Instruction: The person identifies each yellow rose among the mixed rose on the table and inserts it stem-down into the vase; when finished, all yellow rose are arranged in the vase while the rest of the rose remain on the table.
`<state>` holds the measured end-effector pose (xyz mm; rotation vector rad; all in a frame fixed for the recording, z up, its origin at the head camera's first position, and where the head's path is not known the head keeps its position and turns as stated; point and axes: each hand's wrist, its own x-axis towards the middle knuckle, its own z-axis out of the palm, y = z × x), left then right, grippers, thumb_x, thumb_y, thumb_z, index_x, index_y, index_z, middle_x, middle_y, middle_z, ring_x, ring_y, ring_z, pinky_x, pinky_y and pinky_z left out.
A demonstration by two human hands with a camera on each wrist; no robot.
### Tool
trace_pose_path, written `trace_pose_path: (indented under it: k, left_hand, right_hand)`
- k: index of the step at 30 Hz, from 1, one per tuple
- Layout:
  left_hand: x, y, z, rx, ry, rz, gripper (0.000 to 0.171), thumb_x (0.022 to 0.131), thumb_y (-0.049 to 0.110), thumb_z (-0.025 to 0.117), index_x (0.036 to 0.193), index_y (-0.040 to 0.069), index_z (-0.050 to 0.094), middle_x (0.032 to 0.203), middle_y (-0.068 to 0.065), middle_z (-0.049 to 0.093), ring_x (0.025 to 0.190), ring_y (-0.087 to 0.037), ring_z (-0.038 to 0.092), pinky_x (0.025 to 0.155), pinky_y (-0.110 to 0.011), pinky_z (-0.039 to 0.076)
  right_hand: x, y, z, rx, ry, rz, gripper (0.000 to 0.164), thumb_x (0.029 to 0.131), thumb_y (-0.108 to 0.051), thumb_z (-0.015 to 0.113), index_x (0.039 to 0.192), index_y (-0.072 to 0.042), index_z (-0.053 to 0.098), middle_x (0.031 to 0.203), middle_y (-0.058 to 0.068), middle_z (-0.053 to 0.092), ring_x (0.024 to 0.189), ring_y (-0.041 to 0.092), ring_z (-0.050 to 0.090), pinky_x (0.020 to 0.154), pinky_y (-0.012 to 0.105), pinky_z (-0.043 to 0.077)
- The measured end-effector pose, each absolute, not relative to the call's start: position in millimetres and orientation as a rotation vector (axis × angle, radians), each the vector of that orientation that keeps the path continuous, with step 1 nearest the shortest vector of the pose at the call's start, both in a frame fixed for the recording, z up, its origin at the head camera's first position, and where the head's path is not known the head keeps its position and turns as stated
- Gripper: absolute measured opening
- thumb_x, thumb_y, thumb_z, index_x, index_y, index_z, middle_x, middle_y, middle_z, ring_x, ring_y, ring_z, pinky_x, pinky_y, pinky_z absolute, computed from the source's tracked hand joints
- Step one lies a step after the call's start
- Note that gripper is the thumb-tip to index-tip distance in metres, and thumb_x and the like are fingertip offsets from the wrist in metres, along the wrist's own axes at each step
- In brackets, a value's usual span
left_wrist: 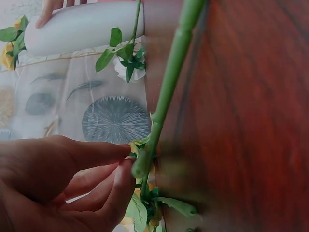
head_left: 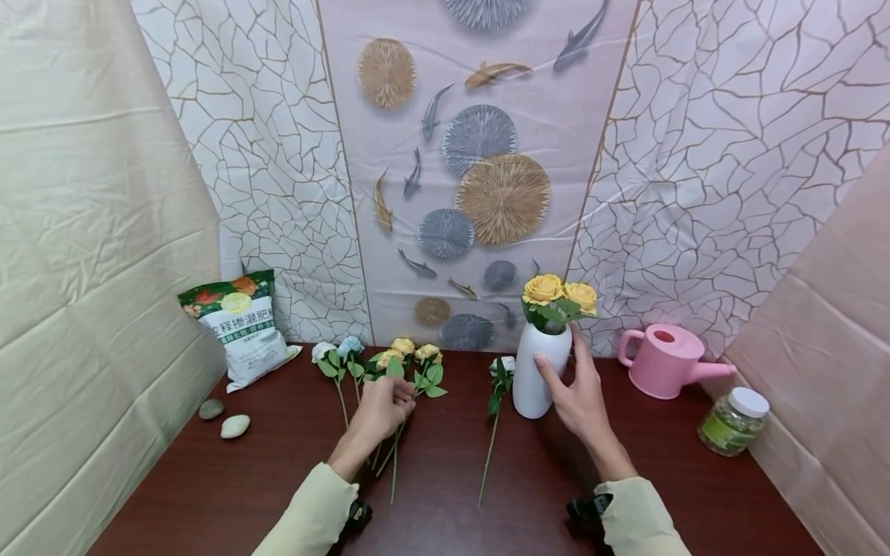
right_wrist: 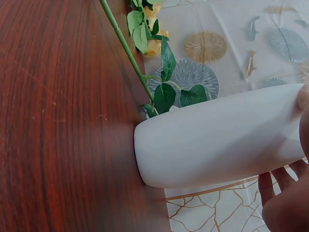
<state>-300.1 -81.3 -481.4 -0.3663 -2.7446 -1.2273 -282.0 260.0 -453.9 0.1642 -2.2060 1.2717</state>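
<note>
My right hand point(head_left: 580, 394) holds the upper side of a white vase point(head_left: 534, 378), thumb on the near face and fingers behind it. The vase stands upright with two yellow roses point(head_left: 545, 289) in its mouth. Over the flowers on the left, my left hand point(head_left: 382, 405) has its thumb and fingertips drawn together at a green stem point(left_wrist: 166, 92), pinching it beside leaves in the left wrist view. Several yellow roses point(head_left: 429, 353) lie just beyond that hand. A white rose point(head_left: 323, 351) and a blue rose point(head_left: 351, 345) lie to its left.
A single white rose point(head_left: 502, 364) lies left of the vase. At the right are a pink watering can point(head_left: 664, 363) and a lidded jar point(head_left: 733, 423). A fertilizer bag point(head_left: 253, 340) and two stones point(head_left: 235, 426) are at the left. A patterned cloth backs the table.
</note>
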Motion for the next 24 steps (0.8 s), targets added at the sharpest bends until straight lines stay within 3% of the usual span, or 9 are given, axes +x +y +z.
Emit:
trace_pose_path:
  k: [24]
  left_hand:
    - [-295.7,-78.0,-481.2,-0.392,-2.853,-1.045,0.017,0.083,0.011,0.082,0.099,0.01,0.077,0.077,0.004,0.073,0.069,-0.005,0.066,0.063,-0.024,0.057]
  right_hand:
    - [-281.7,259.7,-453.2,0.158,-2.206,1.273,0.087,0.092,-0.036,0.074,0.159,-0.037,0.018,0.165,0.002,0.029,0.15,0.024,0.03,0.12,0.052,0.031]
